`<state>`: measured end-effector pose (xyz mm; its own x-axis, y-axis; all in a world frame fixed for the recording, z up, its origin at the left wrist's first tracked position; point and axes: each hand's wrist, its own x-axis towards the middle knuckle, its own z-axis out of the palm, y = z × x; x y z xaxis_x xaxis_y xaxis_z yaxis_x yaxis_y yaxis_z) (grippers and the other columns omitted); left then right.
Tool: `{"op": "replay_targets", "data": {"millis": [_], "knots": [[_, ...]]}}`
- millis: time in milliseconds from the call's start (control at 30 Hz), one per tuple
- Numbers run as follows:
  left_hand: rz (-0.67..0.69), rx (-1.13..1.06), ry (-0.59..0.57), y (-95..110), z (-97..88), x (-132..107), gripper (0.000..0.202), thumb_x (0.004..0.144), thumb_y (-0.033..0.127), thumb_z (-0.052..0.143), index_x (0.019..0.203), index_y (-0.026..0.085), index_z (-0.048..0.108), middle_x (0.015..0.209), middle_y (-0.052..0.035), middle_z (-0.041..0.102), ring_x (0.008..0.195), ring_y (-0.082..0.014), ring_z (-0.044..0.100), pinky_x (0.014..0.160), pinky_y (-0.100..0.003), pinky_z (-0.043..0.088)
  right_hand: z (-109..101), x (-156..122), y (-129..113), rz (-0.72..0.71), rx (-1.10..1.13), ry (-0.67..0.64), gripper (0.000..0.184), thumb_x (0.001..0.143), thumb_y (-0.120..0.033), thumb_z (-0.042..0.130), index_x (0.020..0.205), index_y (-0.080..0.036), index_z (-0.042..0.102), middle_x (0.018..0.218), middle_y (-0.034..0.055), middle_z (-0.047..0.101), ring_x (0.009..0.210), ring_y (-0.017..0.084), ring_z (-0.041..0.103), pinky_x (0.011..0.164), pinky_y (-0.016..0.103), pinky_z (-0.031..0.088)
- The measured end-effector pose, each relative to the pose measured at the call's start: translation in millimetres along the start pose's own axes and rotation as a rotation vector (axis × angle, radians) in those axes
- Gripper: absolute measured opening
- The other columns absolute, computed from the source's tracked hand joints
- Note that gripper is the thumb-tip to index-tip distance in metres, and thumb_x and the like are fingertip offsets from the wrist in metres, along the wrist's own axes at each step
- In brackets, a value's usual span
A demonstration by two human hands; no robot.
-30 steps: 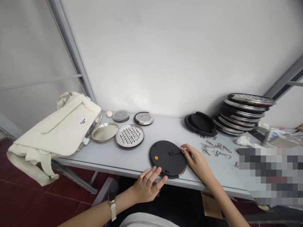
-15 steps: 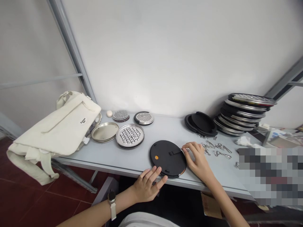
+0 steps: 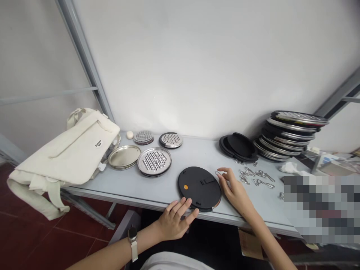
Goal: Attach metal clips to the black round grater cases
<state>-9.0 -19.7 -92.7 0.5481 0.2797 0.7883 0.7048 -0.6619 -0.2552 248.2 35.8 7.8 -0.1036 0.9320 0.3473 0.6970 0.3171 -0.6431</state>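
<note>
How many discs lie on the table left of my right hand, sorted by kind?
Perforated metal discs: 3
Plain metal dish: 1
Black disc: 1
Total: 5

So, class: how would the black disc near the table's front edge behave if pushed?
Probably stiff: the black disc lies flat, evenly round. On the smooth table it would likely slide, not roll. Thin, so probably light.
</note>
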Motion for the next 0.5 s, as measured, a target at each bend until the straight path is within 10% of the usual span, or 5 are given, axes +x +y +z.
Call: {"op": "replay_targets", "data": {"millis": [500], "knots": [[0.008, 0.010, -0.003, -0.3, 0.0, 0.1, 0.058, 0.077, 0.025, 0.061, 0.135, 0.024, 0.051, 0.142, -0.0097, 0.047, 0.131, -0.0244, 0.044, 0.105, -0.036, 0.034, 2.3, 2.9, 1.0, -0.088, -0.071, -0.064, 0.017, 0.100, -0.037, 0.029, 0.103, -0.024, 0.040, 0.086, 0.0059, 0.065, 0.082, 0.024, 0.059, 0.080, 0.038, 0.044]]}}
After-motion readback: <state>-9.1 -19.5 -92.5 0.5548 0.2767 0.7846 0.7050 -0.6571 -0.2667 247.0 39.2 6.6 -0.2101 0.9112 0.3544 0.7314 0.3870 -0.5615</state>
